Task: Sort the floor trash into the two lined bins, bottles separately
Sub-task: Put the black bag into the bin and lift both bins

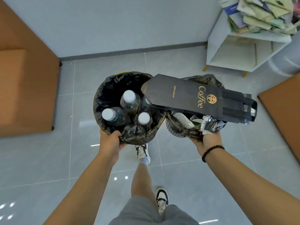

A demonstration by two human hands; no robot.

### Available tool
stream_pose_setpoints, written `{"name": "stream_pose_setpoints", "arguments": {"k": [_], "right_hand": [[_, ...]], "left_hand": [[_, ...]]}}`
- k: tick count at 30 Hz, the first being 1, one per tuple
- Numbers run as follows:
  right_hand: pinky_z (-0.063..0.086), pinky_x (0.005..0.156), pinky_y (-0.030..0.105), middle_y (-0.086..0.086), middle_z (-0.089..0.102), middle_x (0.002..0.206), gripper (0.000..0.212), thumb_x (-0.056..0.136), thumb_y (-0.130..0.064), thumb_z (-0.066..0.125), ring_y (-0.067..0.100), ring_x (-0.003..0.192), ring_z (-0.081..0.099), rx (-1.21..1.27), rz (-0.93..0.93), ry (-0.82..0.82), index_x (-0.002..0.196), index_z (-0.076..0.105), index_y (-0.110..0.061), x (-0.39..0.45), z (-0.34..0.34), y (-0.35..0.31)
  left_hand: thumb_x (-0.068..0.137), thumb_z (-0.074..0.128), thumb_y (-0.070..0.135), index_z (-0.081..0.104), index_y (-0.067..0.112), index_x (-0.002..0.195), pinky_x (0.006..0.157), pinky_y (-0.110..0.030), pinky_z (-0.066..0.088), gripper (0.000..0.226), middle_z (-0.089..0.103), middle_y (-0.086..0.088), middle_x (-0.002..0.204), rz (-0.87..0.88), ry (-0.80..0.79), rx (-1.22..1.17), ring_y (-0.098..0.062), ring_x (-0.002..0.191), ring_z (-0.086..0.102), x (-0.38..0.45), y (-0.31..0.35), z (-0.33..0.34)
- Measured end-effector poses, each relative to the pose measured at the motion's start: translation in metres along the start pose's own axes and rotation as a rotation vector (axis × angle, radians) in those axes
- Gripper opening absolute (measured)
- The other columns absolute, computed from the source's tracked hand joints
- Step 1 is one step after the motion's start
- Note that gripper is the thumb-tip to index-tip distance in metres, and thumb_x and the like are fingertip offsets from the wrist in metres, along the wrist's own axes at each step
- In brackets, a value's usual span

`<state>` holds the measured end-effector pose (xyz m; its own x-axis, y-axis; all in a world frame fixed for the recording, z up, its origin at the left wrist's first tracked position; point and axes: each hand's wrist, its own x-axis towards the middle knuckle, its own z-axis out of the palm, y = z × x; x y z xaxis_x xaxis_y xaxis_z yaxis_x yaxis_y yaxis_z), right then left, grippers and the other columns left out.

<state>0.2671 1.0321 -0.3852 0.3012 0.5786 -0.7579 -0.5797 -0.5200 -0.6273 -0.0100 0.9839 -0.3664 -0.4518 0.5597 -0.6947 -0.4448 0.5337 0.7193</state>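
Left hand (112, 140) grips the crinkly-lined round bottle bin (103, 101) at six o'clock; right hand (209, 140) holds the trash bin (181, 130) under a matte coffee bag (191, 96).

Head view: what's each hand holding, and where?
Left hand grips the near rim of the black-lined round bin of bottles. Right hand grips the near rim of the black-lined mixed-trash bin.
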Motion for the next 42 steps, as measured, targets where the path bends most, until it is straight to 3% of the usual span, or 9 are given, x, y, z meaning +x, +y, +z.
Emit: {"name": "stream_pose_setpoints", "arguments": {"k": [5, 15, 20, 24, 27, 31, 35, 39, 42], "right_hand": [[0.059, 0.063, 0.05, 0.018, 0.065, 0.118, 0.035, 0.097, -0.023, 0.053, 0.034, 0.099, 0.066, 0.001, 0.037, 0.034, 0.129, 0.051, -0.011, 0.06, 0.084, -0.028], [0.059, 0.07, 0.047, 0.012, 0.065, 0.118, 0.059, 0.08, -0.036, 0.063, 0.03, 0.104, 0.064, 0.052, -0.002, -0.038, 0.133, 0.05, -0.013, 0.147, 0.242, -0.116], [0.057, 0.078, 0.049, 0.01, 0.067, 0.112, 0.047, 0.088, -0.029, 0.059, 0.028, 0.099, 0.066, 0.014, -0.018, -0.071, 0.132, 0.05, -0.015, 0.209, 0.302, -0.164], [0.06, 0.067, 0.04, 0.012, 0.067, 0.114, 0.065, 0.067, -0.041, 0.066, 0.029, 0.104, 0.065, -0.099, -0.02, -0.127, 0.123, 0.058, -0.009, 0.265, 0.343, -0.199], [0.058, 0.067, 0.038, 0.016, 0.064, 0.121, 0.093, 0.052, -0.053, 0.075, 0.03, 0.105, 0.065, -0.2, -0.045, -0.138, 0.13, 0.052, -0.006, 0.318, 0.377, -0.221], [0.057, 0.073, 0.043, 0.015, 0.066, 0.118, 0.117, 0.035, -0.063, 0.087, 0.03, 0.104, 0.066, -0.246, -0.072, -0.165, 0.13, 0.051, -0.005, 0.367, 0.408, -0.239], [0.058, 0.072, 0.04, 0.013, 0.071, 0.103, 0.106, 0.037, -0.067, 0.084, 0.028, 0.092, 0.069, -0.275, -0.08, -0.179, 0.117, 0.06, -0.002, 0.406, 0.438, -0.243], [0.059, 0.065, 0.035, 0.007, 0.072, 0.103, 0.086, 0.059, -0.053, 0.074, 0.022, 0.092, 0.07, -0.182, -0.022, -0.148, 0.128, 0.054, -0.005, 0.441, 0.462, -0.231], [0.058, 0.058, 0.032, 0.002, 0.075, 0.093, 0.093, 0.029, -0.057, 0.087, 0.017, 0.083, 0.072, -0.128, -0.004, -0.128, 0.109, 0.068, -0.014, 0.464, 0.482, -0.21]], "left_hand": [[0.087, 0.037, -0.013, 0.034, 0.021, 0.139, 0.057, -0.03, 0.059, 0.062, 0.055, -0.004, 0.126, 0.0, -0.001, 0.043, -0.019, 0.098, 0.062, 0.086, 0.064, 0.043], [0.085, 0.038, -0.013, 0.037, 0.023, 0.139, 0.063, -0.037, 0.06, 0.064, 0.056, -0.008, 0.131, -0.013, 0.026, 0.038, -0.03, 0.108, 0.062, 0.231, 0.19, 0.122], [0.088, 0.039, -0.011, 0.036, 0.025, 0.14, 0.061, -0.033, 0.059, 0.063, 0.055, -0.007, 0.132, -0.011, 0.094, 0.035, -0.028, 0.109, 0.061, 0.293, 0.231, 0.165], [0.088, 0.038, -0.012, 0.036, 0.024, 0.142, 0.067, -0.036, 0.059, 0.065, 0.054, -0.009, 0.135, -0.015, 0.126, -0.029, -0.03, 0.111, 0.059, 0.345, 0.256, 0.196], [0.089, 0.038, -0.013, 0.036, 0.025, 0.141, 0.073, -0.038, 0.056, 0.065, 0.053, -0.008, 0.136, -0.049, 0.185, -0.092, -0.03, 0.112, 0.058, 0.394, 0.271, 0.222], [0.088, 0.037, -0.014, 0.036, 0.025, 0.141, 0.066, -0.036, 0.056, 0.066, 0.054, -0.009, 0.134, -0.081, 0.23, -0.158, -0.029, 0.11, 0.06, 0.44, 0.286, 0.246], [0.087, 0.036, -0.014, 0.037, 0.026, 0.141, 0.068, -0.036, 0.055, 0.067, 0.054, -0.009, 0.133, -0.101, 0.257, -0.157, -0.03, 0.111, 0.059, 0.492, 0.295, 0.261], [0.086, 0.037, -0.014, 0.036, 0.026, 0.14, 0.072, -0.037, 0.055, 0.067, 0.053, -0.009, 0.134, -0.126, 0.271, -0.107, -0.028, 0.105, 0.061, 0.55, 0.295, 0.266], [0.086, 0.038, -0.014, 0.036, 0.026, 0.139, 0.069, -0.036, 0.057, 0.067, 0.053, -0.008, 0.133, -0.149, 0.269, -0.066, -0.027, 0.104, 0.061, 0.597, 0.29, 0.266]]}}
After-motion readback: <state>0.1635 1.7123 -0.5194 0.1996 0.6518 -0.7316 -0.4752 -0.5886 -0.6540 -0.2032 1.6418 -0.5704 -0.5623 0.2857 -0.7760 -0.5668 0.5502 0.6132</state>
